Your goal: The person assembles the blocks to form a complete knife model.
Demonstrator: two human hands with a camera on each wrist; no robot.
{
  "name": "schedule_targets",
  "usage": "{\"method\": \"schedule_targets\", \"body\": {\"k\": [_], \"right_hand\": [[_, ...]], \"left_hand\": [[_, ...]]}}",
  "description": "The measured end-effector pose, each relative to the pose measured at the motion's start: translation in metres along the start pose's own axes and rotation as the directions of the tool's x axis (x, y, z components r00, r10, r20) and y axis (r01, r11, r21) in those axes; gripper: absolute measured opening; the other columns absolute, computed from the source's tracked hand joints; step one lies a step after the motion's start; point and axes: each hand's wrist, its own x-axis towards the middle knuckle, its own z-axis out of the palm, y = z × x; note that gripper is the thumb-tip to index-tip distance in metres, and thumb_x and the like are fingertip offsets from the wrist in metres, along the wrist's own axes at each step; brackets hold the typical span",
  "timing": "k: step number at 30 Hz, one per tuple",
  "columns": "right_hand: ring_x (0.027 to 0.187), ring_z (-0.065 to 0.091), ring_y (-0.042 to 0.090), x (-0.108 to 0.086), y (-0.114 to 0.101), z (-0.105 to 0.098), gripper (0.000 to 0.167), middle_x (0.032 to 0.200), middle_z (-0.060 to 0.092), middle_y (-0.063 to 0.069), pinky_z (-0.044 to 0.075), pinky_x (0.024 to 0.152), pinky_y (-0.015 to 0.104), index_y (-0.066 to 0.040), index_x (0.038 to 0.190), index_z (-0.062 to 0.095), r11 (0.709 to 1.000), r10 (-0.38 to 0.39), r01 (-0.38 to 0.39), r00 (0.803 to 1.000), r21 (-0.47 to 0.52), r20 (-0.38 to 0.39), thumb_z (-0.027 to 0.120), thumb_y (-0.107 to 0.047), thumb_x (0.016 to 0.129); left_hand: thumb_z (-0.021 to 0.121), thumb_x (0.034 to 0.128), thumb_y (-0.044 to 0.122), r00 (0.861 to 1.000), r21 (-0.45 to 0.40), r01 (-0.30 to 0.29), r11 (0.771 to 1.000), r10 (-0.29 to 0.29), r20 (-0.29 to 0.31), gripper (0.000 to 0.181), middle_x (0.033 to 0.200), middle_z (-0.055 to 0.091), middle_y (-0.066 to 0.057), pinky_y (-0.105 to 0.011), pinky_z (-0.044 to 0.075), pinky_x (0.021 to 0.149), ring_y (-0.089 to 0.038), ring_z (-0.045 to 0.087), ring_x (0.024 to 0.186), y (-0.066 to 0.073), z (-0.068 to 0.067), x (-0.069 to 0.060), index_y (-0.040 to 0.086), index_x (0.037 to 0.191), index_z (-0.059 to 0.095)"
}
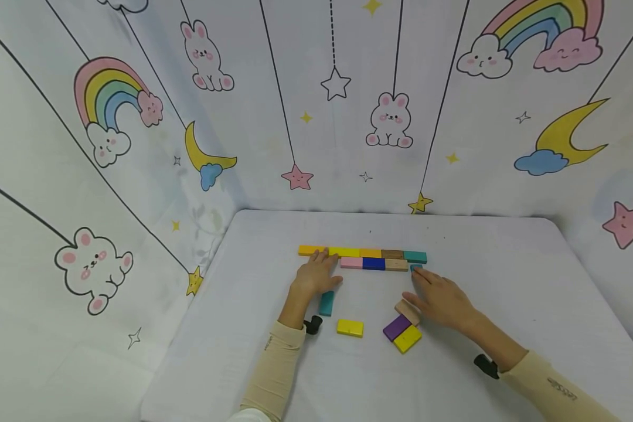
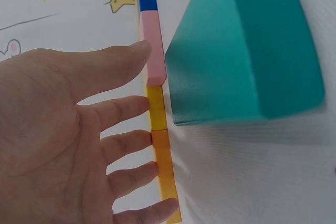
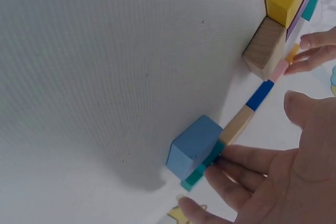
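On the white table, a back row of blocks includes a yellow block (image 1: 346, 252) and a teal block (image 1: 415, 257). In front of it lie a pink block (image 1: 351, 263), a dark blue block (image 1: 373, 264) and a light wooden block (image 1: 396, 265) end to end. My left hand (image 1: 314, 275) rests its spread fingers on the left part of the back row, beside the pink block. With fingers stretched out, my right hand (image 1: 445, 299) touches a small blue block (image 3: 194, 145) just right of the front row; its fingertips partly cover that block in the head view.
Nearer me lie a loose teal block (image 1: 326, 303) by the left wrist and a yellow block (image 1: 350, 328). A wooden block (image 1: 407, 312), a purple block (image 1: 397, 327) and another yellow block (image 1: 408, 339) sit together near the right thumb. A printed cloth wall (image 1: 337, 140) stands behind the table.
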Motion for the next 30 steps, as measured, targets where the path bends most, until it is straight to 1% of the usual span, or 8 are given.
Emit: {"method": "schedule_targets", "body": {"k": [12, 22, 27, 30], "right_hand": [[0.138, 0.05, 0.049, 0.007, 0.006, 0.005, 0.07, 0.155, 0.046, 0.03, 0.044, 0.11, 0.064, 0.009, 0.149, 0.05, 1.0, -0.005, 0.005, 1.0, 0.022, 0.012, 0.063, -0.044, 0.104], [0.137, 0.05, 0.05, 0.012, 0.0, 0.003, 0.071, 0.154, 0.046, 0.031, 0.044, 0.109, 0.064, 0.009, 0.147, 0.052, 0.999, 0.007, -0.007, 1.0, 0.036, 0.008, 0.065, -0.044, 0.102], [0.14, 0.048, 0.049, 0.013, 0.0, 0.004, 0.073, 0.156, 0.044, 0.031, 0.043, 0.11, 0.064, 0.007, 0.15, 0.049, 0.999, 0.019, -0.021, 0.999, 0.047, 0.035, 0.063, -0.046, 0.103], [0.141, 0.046, 0.049, 0.014, 0.0, 0.006, 0.073, 0.158, 0.042, 0.031, 0.042, 0.111, 0.063, 0.006, 0.152, 0.047, 0.998, 0.027, -0.03, 0.998, 0.056, 0.05, 0.062, -0.047, 0.104]], "left_hand": [[0.064, 0.1005, 0.052, 1.0, 0.013, -0.001, 1.0, 0.001, -0.009, 0.072, 0.174, 0.019, -0.004, -0.059, 0.037, 0.118, -0.03, 0.016, 0.16, -0.001, 0.004, 0.004, 0.027, 0.163, 0.038], [0.062, 0.1019, 0.05, 1.0, 0.001, -0.009, 1.0, 0.009, -0.007, 0.071, 0.174, 0.018, -0.005, -0.059, 0.035, 0.12, -0.03, 0.015, 0.161, -0.002, 0.003, 0.003, 0.026, 0.164, 0.037], [0.063, 0.1014, 0.051, 1.0, -0.003, -0.011, 1.0, 0.011, -0.016, 0.072, 0.174, 0.018, -0.005, -0.059, 0.034, 0.12, -0.031, 0.014, 0.161, -0.003, 0.004, 0.002, 0.026, 0.164, 0.037], [0.062, 0.1014, 0.053, 1.0, 0.002, -0.008, 1.0, 0.008, -0.009, 0.072, 0.175, 0.017, -0.003, -0.059, 0.034, 0.12, -0.03, 0.014, 0.161, -0.003, 0.003, 0.001, 0.028, 0.164, 0.036]]}}
